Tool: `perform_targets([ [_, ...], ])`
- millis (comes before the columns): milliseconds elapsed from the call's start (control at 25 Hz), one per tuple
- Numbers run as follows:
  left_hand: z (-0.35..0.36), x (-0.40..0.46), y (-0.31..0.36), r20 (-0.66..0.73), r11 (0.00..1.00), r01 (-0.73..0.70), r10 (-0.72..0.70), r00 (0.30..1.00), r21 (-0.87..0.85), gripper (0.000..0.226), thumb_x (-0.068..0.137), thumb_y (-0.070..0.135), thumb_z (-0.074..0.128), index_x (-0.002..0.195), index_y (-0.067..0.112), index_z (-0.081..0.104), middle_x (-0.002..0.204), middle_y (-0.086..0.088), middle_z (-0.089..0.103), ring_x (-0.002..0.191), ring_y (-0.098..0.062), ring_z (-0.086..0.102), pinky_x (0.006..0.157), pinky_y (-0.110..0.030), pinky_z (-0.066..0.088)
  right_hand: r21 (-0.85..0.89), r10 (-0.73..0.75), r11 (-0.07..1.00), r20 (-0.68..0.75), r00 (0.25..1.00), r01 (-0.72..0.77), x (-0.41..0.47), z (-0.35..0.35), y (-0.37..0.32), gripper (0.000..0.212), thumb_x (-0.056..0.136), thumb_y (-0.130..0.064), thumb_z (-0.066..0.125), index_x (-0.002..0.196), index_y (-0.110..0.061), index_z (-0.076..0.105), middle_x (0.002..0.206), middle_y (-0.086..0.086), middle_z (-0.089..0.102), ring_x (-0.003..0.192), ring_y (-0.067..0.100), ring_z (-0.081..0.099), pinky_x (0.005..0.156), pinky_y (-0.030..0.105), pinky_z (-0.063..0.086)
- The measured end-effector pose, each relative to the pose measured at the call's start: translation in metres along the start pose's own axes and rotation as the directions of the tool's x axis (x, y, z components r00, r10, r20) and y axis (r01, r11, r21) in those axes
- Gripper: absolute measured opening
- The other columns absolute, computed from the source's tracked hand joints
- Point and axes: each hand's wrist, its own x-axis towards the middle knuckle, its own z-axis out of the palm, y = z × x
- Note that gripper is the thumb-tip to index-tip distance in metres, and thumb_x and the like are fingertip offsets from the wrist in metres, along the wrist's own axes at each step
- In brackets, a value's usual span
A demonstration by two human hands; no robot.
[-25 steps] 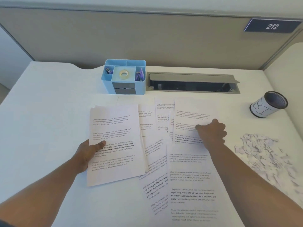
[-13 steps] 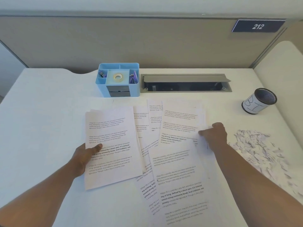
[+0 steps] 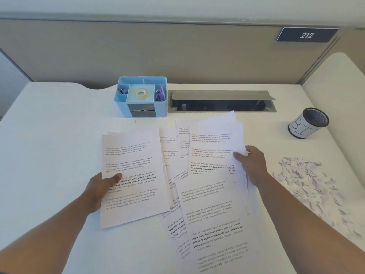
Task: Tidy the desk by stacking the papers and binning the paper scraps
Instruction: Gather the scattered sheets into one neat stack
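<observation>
Partition sign: "212". Mesh cup, white label: handwritten "BI", remainder hidden. Printed sheets: repeated paragraph "Village life is a peaceful, close-knit, and nature-connected way of living."

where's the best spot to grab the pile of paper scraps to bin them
Scoop the paper scraps from their outer edges inward, coming from the right side with a cupped hand. They lie loose and flat across the desk, so a pinch likely takes only a few. The bin lies tipped just beyond them.

Printed papers lie spread on the table. Behind them sits an organizer; right of them, paper scraps and, farther back, a cup.
</observation>
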Motion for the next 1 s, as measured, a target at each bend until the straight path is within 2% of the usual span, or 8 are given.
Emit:
perform_targets([
  [160,0.001,-0.001,-0.001,0.001,1.000,-0.010,0.010,1.000,-0.006,0.028,0.089,0.015,0.079,0.115,0.014,0.069,0.109,-0.015,0.077,0.098,-0.040,0.073,0.090,-0.062,0.056,-0.161,-0.252,0.957,-0.054,0.966,0.240,-0.008,-0.003,-0.010,0.025,0.097,-0.017,0.061,0.074,-0.013,0.053,0.064,-0.003,0.048,0.059,0.019,0.040,0.057,0.031,0.032],
  [240,0.001,-0.001,-0.001,0.000,1.000,-0.009,0.009,1.000,-0.004,0.030,0.089,0.016,0.079,0.117,0.013,0.068,0.109,-0.015,0.077,0.097,-0.040,0.073,0.090,-0.062,0.056,-0.197,-0.424,0.895,-0.096,0.901,0.400,-0.017,-0.004,-0.017,0.016,0.103,-0.021,0.056,0.092,-0.016,0.066,0.074,-0.007,0.061,0.066,0.013,0.052,0.062,0.026,0.041],
  [440,0.000,0.000,-0.002,-0.007,1.000,-0.015,0.015,1.000,-0.002,0.029,0.089,0.016,0.079,0.116,0.014,0.069,0.108,-0.014,0.077,0.098,-0.039,0.073,0.090,-0.062,0.056,-0.294,-0.762,0.644,-0.174,0.623,0.706,-0.024,-0.001,-0.022,0.032,0.103,-0.018,0.055,0.124,0.000,0.070,0.122,0.013,0.073,0.114,0.023,0.067,0.103,0.038,0.052],
  [560,0.000,0.000,-0.002,0.002,1.000,-0.016,0.016,1.000,-0.002,0.030,0.089,0.017,0.079,0.117,0.014,0.069,0.109,-0.014,0.077,0.098,-0.040,0.073,0.089,-0.062,0.056,-0.372,-0.901,0.435,-0.193,0.390,0.820,-0.024,0.000,-0.038,0.027,0.101,-0.011,0.058,0.120,0.002,0.072,0.120,0.017,0.073,0.113,0.029,0.070,0.102,0.037,0.053],
  [680,-0.001,0.001,-0.003,0.005,1.000,-0.018,0.018,1.000,-0.006,0.027,0.089,0.016,0.079,0.114,0.016,0.069,0.109,-0.015,0.077,0.098,-0.040,0.073,0.090,-0.064,0.056,-0.314,-0.918,0.368,-0.271,0.288,0.875,-0.032,0.000,-0.062,0.022,0.100,-0.003,0.060,0.116,0.005,0.072,0.108,0.014,0.076,0.099,0.019,0.070,0.096,0.017,0.051],
  [760,-0.001,0.001,-0.003,0.013,1.000,-0.017,0.017,1.000,-0.008,0.028,0.089,0.017,0.078,0.115,0.016,0.069,0.109,-0.014,0.076,0.099,-0.040,0.073,0.090,-0.064,0.056,-0.226,-0.869,0.429,-0.369,0.330,0.875,-0.041,0.001,-0.081,0.021,0.100,-0.002,0.060,0.115,0.006,0.072,0.103,0.006,0.073,0.094,0.006,0.064,0.090,0.010,0.047],
  [840,-0.002,0.001,-0.003,0.022,1.000,-0.021,0.021,1.000,-0.009,0.030,0.089,0.018,0.079,0.117,0.015,0.068,0.110,-0.014,0.077,0.100,-0.039,0.073,0.091,-0.063,0.056,-0.065,-0.758,0.561,-0.442,0.480,0.825,-0.049,0.002,-0.100,0.023,0.103,-0.011,0.058,0.115,0.001,0.072,0.098,-0.003,0.071,0.086,-0.004,0.060,0.083,0.012,0.047],
  [1000,-0.003,0.002,-0.003,0.023,1.000,-0.015,0.015,1.000,-0.018,0.032,0.088,0.018,0.080,0.118,0.015,0.068,0.109,-0.013,0.077,0.098,-0.038,0.074,0.089,-0.063,0.057,0.189,-0.588,0.731,-0.314,0.745,0.656,-0.061,0.018,-0.111,0.017,0.105,-0.024,0.054,0.103,-0.014,0.068,0.084,-0.015,0.063,0.075,-0.002,0.054,0.071,0.021,0.047],
])
